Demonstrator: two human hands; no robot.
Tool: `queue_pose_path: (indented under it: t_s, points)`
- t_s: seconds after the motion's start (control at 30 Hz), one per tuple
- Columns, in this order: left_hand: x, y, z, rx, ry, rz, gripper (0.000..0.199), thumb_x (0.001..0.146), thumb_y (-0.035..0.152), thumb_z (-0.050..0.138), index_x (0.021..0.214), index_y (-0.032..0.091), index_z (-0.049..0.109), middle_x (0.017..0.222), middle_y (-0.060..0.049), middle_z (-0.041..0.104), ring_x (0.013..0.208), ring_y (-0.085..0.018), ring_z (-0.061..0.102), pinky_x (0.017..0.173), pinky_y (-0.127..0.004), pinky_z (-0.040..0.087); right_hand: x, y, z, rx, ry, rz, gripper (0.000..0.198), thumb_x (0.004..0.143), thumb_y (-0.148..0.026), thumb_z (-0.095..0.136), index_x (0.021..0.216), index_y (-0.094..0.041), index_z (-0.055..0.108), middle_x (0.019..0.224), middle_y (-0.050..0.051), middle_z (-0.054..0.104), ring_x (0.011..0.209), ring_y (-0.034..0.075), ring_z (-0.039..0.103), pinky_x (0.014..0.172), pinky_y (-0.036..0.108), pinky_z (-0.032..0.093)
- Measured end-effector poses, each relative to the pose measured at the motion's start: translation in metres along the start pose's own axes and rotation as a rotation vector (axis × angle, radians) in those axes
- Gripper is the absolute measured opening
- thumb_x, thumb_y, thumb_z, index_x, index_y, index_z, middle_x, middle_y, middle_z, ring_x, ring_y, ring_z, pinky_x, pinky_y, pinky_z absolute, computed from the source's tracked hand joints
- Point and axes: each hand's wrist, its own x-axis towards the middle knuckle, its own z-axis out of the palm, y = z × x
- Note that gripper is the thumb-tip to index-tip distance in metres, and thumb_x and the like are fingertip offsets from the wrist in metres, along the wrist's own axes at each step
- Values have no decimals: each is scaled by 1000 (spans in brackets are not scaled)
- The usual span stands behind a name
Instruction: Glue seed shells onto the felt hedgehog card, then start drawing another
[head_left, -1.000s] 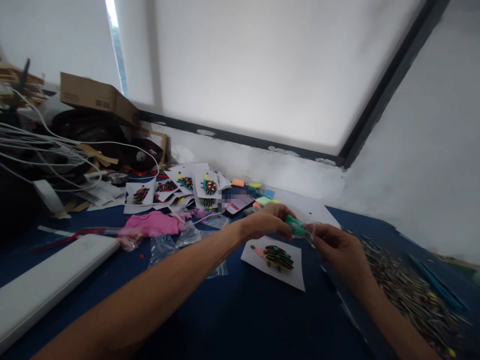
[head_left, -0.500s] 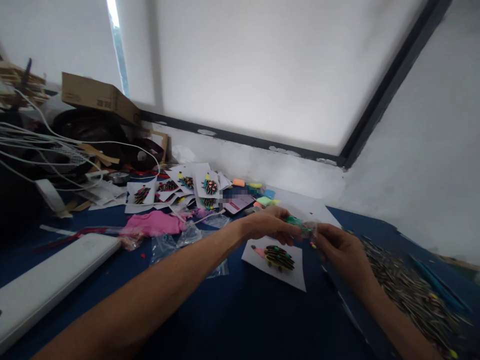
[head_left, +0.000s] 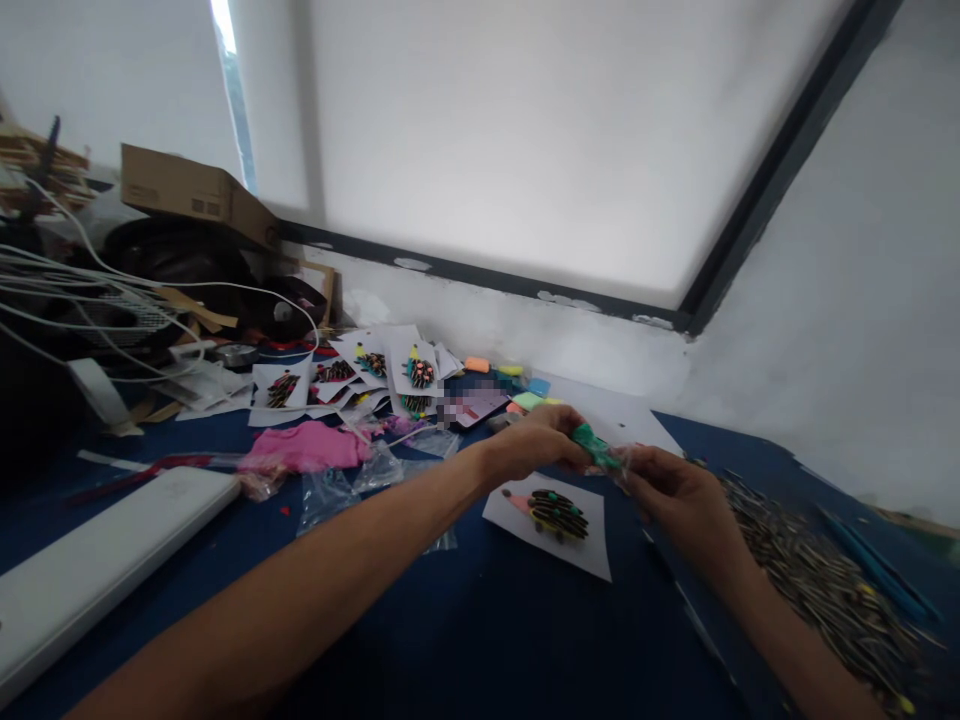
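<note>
Taking the white card (head_left: 596, 558) in front of the person as the clock's centre, with 12 toward the window, the left hand (head_left: 551, 438) is at 12 o'clock, its fingers pinching a lump of green modelling clay (head_left: 591, 445). That clay is held above the desk (head_left: 450, 640) at 1 o'clock from the card. The right hand (head_left: 671, 485), at 2 o'clock, has thumb and fingers pressed together on the clear wrapper (head_left: 624, 462) around the clay's near end; the exact grip there is blurred.

On the card lies a hedgehog (head_left: 556, 515) with striped dark spines, green dots, a yellow underside and a pink snout aimed at 10 o'clock. A heap of thin dark slivers (head_left: 814, 585), too blurred to name, spreads between 3 and 4 o'clock.

Between 9 and 10 lie crumpled clear bags (head_left: 379, 470) and, farther out, a flattened pink lump (head_left: 307, 447). Overlapping hedgehog cards (head_left: 281, 388) sit at 10, with a cardboard box (head_left: 180, 185) well beyond them. A smartphone (head_left: 484, 405), partly pixelated, is at 11, and small coloured blocks (head_left: 477, 365) are near it toward 12. A long white case (head_left: 127, 550) lies at 9, well apart from the card.
</note>
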Motion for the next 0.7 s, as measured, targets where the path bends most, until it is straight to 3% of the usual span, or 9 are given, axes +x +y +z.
queue_pose_path:
  t_s: [0.27, 0.37, 0.53, 0.7]
  points:
    - [-5, 4, -5, -42, -107, -10, 20, 70, 5, 69, 84, 10, 56, 70, -2, 62, 58, -8, 59, 62, -24, 47, -1, -1, 1, 3, 33, -19, 21, 60, -39, 70, 66, -19, 63, 48, -4, 52, 37, 9, 43, 35, 21, 36]
    - [-4, 3, -4, -43, -79, -14, 20, 69, 5, 69, 83, 10, 55, 69, -1, 62, 57, -9, 58, 63, -26, 48, -2, 2, 3, -16, 48, -23, 22, 61, -39, 71, 61, -19, 62, 46, -4, 52, 37, 8, 42, 35, 21, 35]
    - [-3, -2, 1, -34, -10, -5, 21, 65, -1, 66, 81, 10, 56, 69, 0, 60, 56, -7, 55, 61, -23, 45, -3, 8, 6, -14, 71, -39, 23, 62, -40, 71, 71, -19, 68, 61, 2, 66, 42, 10, 47, 36, 23, 37]
    - [-3, -3, 0, 17, -34, -10, 19, 66, 5, 69, 81, 11, 58, 67, 2, 56, 54, -5, 50, 53, -20, 38, -3, 7, 7, 4, 93, -25, 24, 62, -41, 71, 68, -18, 68, 45, -3, 54, 35, 9, 40, 33, 22, 31]
